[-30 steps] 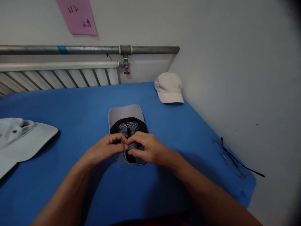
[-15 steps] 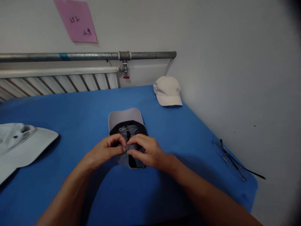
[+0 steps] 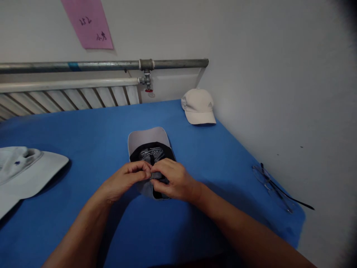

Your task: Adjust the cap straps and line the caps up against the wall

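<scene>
A grey baseball cap (image 3: 148,137) lies upside down on the blue table, brim pointing away from me, its dark inside facing up. Across its back opening runs a grey strap (image 3: 157,175). My left hand (image 3: 126,178) pinches the strap near its middle between thumb and forefinger. Just beside it, my right hand (image 3: 175,179) grips the same strap, thumb below and forefinger above. The fingertips of both hands nearly touch. My fingers hide part of the strap and the cap's rear edge.
A beige cap (image 3: 198,106) sits at the far right corner by the wall. White caps (image 3: 41,167) overlap at the left. Eyeglasses (image 3: 272,184) lie near the right edge of the blue table (image 3: 83,137). A radiator (image 3: 69,98) and pipe (image 3: 111,66) run behind.
My left fingers have closed tighter on the strap, and more of the strap shows between my right thumb and forefinger. The cap stays in place.
</scene>
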{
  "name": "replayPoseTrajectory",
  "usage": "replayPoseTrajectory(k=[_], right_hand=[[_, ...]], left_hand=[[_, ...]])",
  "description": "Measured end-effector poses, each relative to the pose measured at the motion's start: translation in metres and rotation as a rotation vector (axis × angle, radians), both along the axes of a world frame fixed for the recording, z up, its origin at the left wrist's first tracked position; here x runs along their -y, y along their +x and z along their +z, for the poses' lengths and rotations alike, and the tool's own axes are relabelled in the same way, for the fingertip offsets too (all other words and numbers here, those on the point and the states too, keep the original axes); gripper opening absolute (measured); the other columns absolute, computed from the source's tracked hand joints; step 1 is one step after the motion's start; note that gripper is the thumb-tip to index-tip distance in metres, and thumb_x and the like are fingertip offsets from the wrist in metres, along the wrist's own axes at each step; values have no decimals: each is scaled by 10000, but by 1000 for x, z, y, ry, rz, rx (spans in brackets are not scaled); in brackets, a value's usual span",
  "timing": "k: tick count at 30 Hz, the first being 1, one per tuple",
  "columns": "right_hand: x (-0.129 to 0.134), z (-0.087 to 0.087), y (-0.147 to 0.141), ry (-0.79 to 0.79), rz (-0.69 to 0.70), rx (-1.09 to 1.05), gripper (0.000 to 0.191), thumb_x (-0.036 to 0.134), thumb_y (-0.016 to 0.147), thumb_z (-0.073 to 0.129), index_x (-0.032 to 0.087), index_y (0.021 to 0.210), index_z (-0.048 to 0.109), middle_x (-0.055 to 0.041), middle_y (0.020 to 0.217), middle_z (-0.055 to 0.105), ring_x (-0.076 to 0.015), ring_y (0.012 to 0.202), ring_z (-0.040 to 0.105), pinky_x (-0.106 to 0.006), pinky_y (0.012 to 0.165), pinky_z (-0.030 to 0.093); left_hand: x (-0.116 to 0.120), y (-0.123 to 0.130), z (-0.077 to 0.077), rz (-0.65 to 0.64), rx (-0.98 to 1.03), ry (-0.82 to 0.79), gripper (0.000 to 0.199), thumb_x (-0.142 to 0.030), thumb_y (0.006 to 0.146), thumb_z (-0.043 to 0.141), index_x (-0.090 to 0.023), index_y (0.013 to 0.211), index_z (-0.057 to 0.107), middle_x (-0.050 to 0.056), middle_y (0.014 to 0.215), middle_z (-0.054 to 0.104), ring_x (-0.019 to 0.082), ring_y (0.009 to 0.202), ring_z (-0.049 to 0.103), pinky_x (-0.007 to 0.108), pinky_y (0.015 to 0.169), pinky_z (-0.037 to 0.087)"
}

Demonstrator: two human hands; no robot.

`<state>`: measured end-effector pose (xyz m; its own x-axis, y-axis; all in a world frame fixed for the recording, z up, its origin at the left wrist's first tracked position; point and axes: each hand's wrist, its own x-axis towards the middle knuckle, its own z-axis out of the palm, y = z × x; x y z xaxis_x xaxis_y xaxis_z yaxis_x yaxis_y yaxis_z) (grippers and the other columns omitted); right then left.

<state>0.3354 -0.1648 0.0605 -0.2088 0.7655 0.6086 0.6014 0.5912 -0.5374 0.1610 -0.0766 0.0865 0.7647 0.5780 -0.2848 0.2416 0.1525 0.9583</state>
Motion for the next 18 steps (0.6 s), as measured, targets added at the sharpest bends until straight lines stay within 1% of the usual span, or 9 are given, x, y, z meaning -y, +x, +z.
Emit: replayPoseTrajectory(k=[3, 5, 10, 15, 16, 18], right_hand=[[0, -1, -2, 4, -15, -35, 93, 167, 840, 590, 181, 931, 604, -45, 846, 672, -163, 789, 621, -314, 776, 526], [0, -1, -2, -7, -17, -72, 120, 166, 818, 612, 181, 937, 605, -43, 846, 668, -161, 785, 626, -301, 759, 527], [1, -1, -3, -12, -28, -87, 150, 143, 788, 613, 193, 929, 612, -27, 830, 662, -152, 758, 623, -288, 733, 525], [2, 0, -3, -26, -32, -93, 163, 132, 775, 611, 192, 927, 612, -21, 817, 658, -148, 745, 617, -289, 728, 524], [2, 0, -3, -35, -32, -90, 151, 137, 779, 609, 191, 919, 609, -22, 815, 657, -148, 743, 616, -289, 725, 524], [2, 0, -3, -51, -29, -83, 125, 152, 788, 605, 191, 906, 603, -26, 819, 659, -150, 749, 616, -292, 728, 522]], left_hand=[[0, -2, 3, 20, -40, 32, 123, -284, 711, 629, -181, 651, 601, -34, 687, 531, 113, 674, 420, 248, 647, 337], [0, -3, 5, 36, -72, 51, 110, -277, 697, 604, -183, 641, 592, -31, 698, 542, 117, 678, 422, 252, 649, 337], [-4, -8, 6, 38, -96, 79, 81, -253, 655, 575, -184, 614, 561, -3, 791, 601, 144, 748, 461, 272, 690, 357], [-10, -15, 5, -12, -47, 77, 121, -237, 681, 583, -181, 595, 519, 28, 886, 639, 172, 835, 504, 295, 748, 382], [-10, -16, 6, -23, -47, 83, 123, -245, 695, 596, -181, 614, 529, 29, 899, 639, 173, 841, 509, 296, 751, 387], [-9, -16, 8, -47, -69, 96, 104, -291, 739, 636, -193, 753, 602, 20, 925, 629, 169, 842, 518, 295, 744, 400]])
